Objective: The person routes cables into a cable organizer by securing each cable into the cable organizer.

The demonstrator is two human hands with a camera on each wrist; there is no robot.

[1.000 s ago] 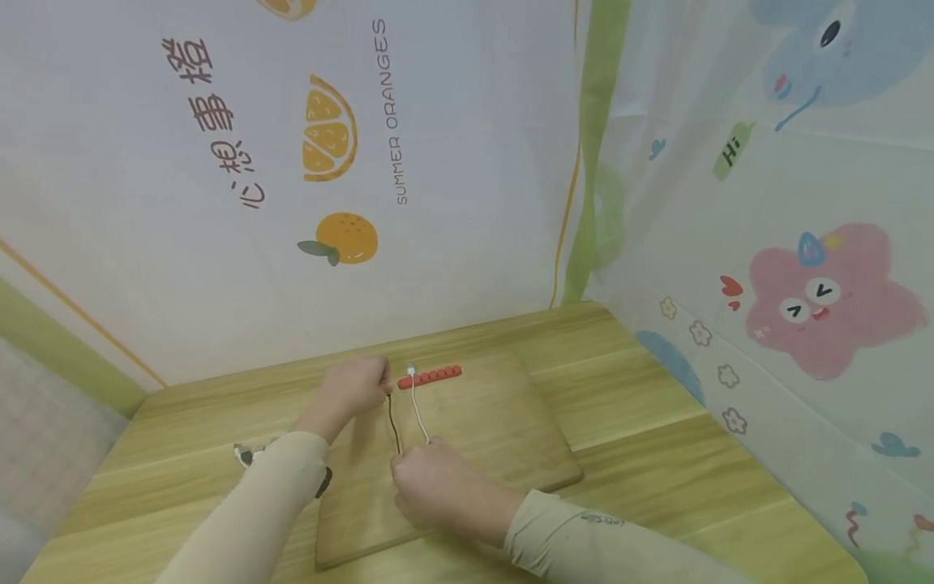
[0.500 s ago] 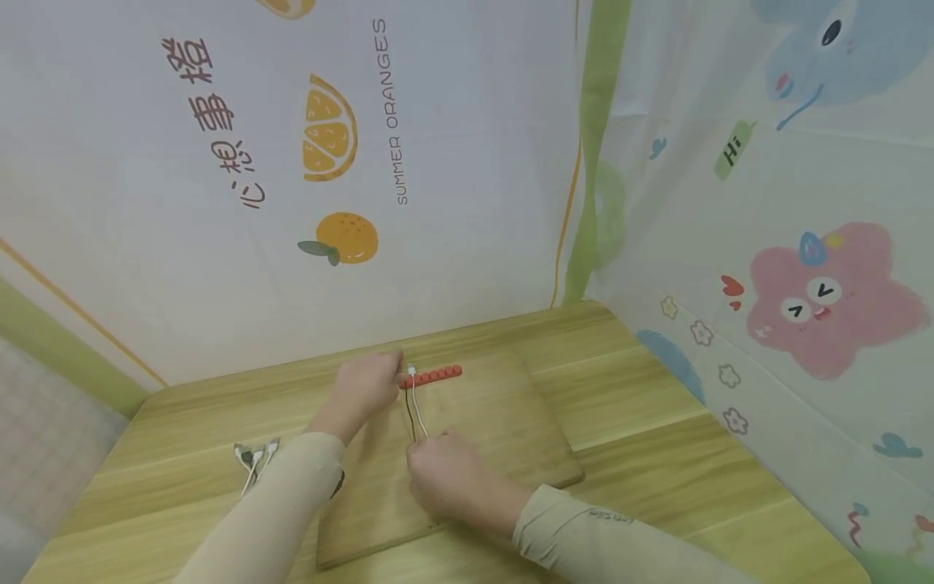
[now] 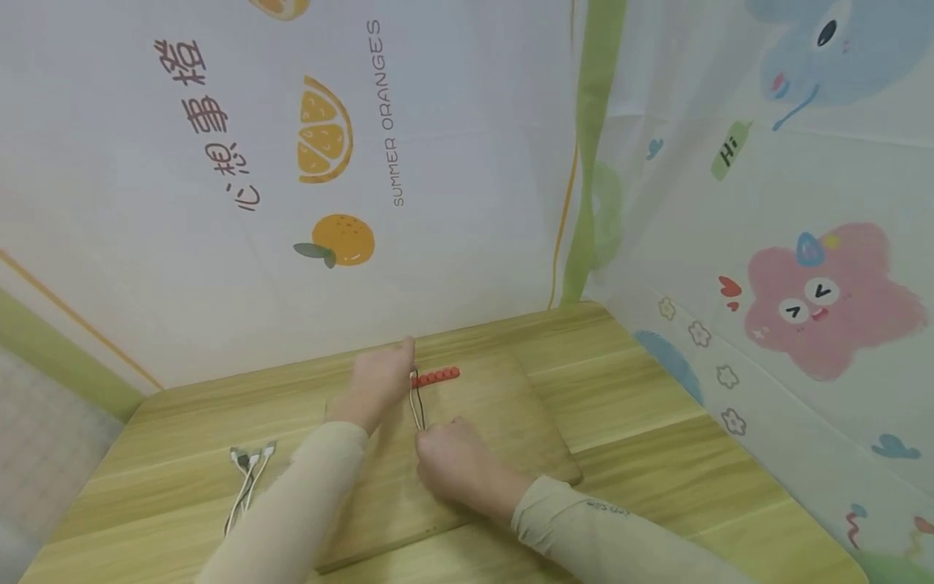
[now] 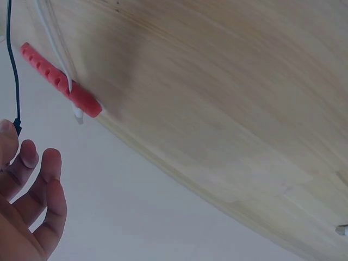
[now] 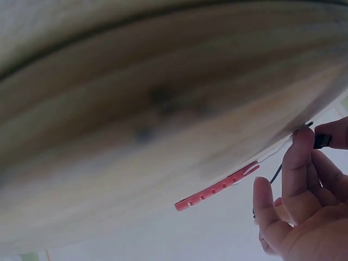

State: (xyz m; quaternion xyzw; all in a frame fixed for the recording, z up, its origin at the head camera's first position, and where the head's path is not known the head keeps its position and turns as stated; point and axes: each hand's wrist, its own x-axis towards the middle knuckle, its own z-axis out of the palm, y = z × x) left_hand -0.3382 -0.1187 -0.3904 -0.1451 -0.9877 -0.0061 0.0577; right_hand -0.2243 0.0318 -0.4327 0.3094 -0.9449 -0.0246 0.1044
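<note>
A red cable clip strip (image 3: 439,376) lies on a wooden board (image 3: 379,507), its left end behind my left hand in the head view. A white cable (image 4: 54,43) crosses the strip near one end, its plug (image 4: 79,114) sticking out past it. My left hand (image 3: 383,377) pinches the thin black cable (image 4: 15,70) at its small black connector (image 4: 17,127), beyond the strip. Closer to me, my right hand (image 3: 467,470) holds the same cable's other part, with a black plug (image 5: 322,141) between thumb and fingers. The black cable spans both hands, beside the white one.
Several cables with white and dark plugs (image 3: 251,470) lie bunched on the wood-grain table (image 3: 657,487), left of the board. A printed white curtain (image 3: 467,162) rises behind the table, and another stands at its right side.
My left hand has moved right, over the strip's left end, carrying the black cable from the left of the white cable to its right. My right hand has shifted slightly right and away.
</note>
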